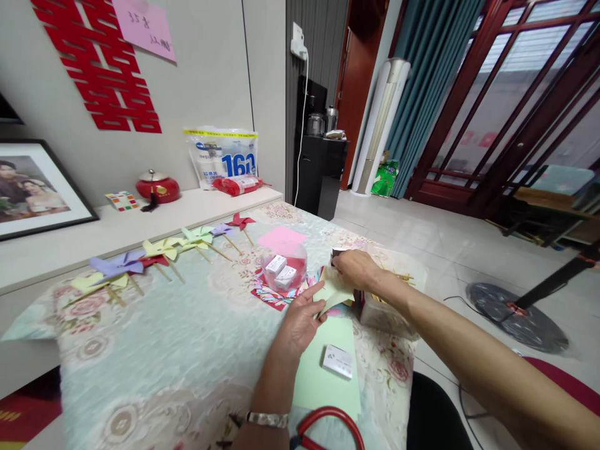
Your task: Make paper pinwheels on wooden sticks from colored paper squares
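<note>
Pale yellow folded paper (pixel 334 290) sits pinched between our left hand (pixel 300 322) and right hand (pixel 357 269), both closed on it. Beside them stands a clear plastic tub (pixel 285 267) on the floral tablecloth (pixel 187 337).

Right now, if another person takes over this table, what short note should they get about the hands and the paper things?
Left hand: pinching the pale yellow folded paper from below.
Right hand: resting on the top of the same paper, beside the clear box of sticks.
Done: a row of finished pinwheels lies along the table's far edge.
Left: the paper in hand has no stick yet; a green sheet lies flat nearby.
</note>
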`<state>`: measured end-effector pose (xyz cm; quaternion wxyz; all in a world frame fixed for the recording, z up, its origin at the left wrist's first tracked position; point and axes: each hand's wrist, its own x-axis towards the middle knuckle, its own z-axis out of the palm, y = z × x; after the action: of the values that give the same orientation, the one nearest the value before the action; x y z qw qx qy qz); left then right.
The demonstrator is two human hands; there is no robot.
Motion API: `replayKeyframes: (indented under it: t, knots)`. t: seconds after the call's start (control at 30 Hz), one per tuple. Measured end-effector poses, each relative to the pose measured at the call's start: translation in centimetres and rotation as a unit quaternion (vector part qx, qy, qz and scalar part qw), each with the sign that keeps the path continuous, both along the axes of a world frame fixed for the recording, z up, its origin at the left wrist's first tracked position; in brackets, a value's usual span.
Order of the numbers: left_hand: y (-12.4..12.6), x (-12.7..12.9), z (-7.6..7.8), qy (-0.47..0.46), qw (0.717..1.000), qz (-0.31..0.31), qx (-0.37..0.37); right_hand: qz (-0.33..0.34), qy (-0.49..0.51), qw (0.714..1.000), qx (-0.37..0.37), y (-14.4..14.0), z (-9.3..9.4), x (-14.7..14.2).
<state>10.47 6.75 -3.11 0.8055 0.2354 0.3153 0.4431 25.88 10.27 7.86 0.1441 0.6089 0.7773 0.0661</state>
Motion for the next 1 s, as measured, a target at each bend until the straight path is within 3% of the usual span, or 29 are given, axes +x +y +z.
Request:
replayKeyframes:
  t: [0.43,0.7,0.83,0.9,1.0]
  knots:
    - [0.3,1.0,-0.2,-0.050,0.997,0.045,-0.042,-0.009,0.010,1.000,0.010,0.2,-0.2,0.6]
    - [-0.1,1.1,-0.3,-0.017,1.000,0.014,-0.003,0.002,0.016,1.000,-0.011,0.5,-0.5,0.8]
    - [0.0,-0.1,0.6,-0.029,0.999,-0.036,0.013,0.003,0.024,1.000,-0.008,0.3,-0.5,0.7]
    - [0.4,-1.4,1.7,-0.048,0.999,0.004,0.014,0.003,0.032,0.999,-0.009,0.2,-0.4,0.7]
    - [1.1,-3.8,3.7,-0.079,0.988,0.134,0.017,-0.005,0.052,0.999,-0.009,-0.2,0.1,0.7]
